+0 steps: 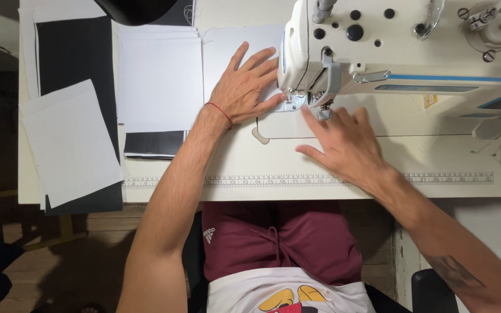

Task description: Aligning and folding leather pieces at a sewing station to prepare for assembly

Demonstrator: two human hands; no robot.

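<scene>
**Both hands flat at the needle**

Our left hand (244,87) lies open, fingers spread, pressing a white fabric piece (233,49) flat on the table (297,159), fingertips just beside the presser foot (297,103) of the sewing machine (389,46). Our right hand (343,142) is open too, gripping nothing, its forefinger reaching toward the foot. We judge this as positioning the fabric under the needle; next calls for careful edge alignment. White and black cut pieces (71,139) are stacked to the left. A ruler strip (262,181) edges the table above a wooden floor (59,255).
</scene>
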